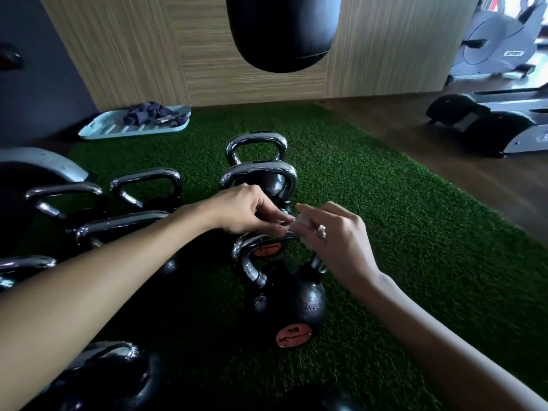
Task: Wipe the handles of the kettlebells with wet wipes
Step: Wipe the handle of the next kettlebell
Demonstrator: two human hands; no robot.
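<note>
Upper left of frame: pale blue tray point(98, 130) on the floor, dark cloth point(151, 114) heaped in it. Left edge to mid-left: cluster of chrome-handled kettlebells point(145, 176), standing close together.

Centre: left hand point(249, 212) reaching in from lower left, fingertips pinching one end of a white wet wipe point(298, 221). Just right of it: right hand point(338, 235), ringed, fingers curled round the other end. Wipe bunched small between the two, mostly hidden.

Directly beneath both hands: upright black kettlebell point(287, 304) with an orange label. Chrome handle point(247, 262) with top bar running left to right across the frame, close under the wipe; contact not clear. Left hand over mid-bar, right hand over the right shoulder, probably a shade nearer. Likely step: wrapping the wipe onto the bar, then working along that left-right axis.

Right of centre: green artificial turf point(385, 232). Upper right: treadmill point(489, 123).
</note>
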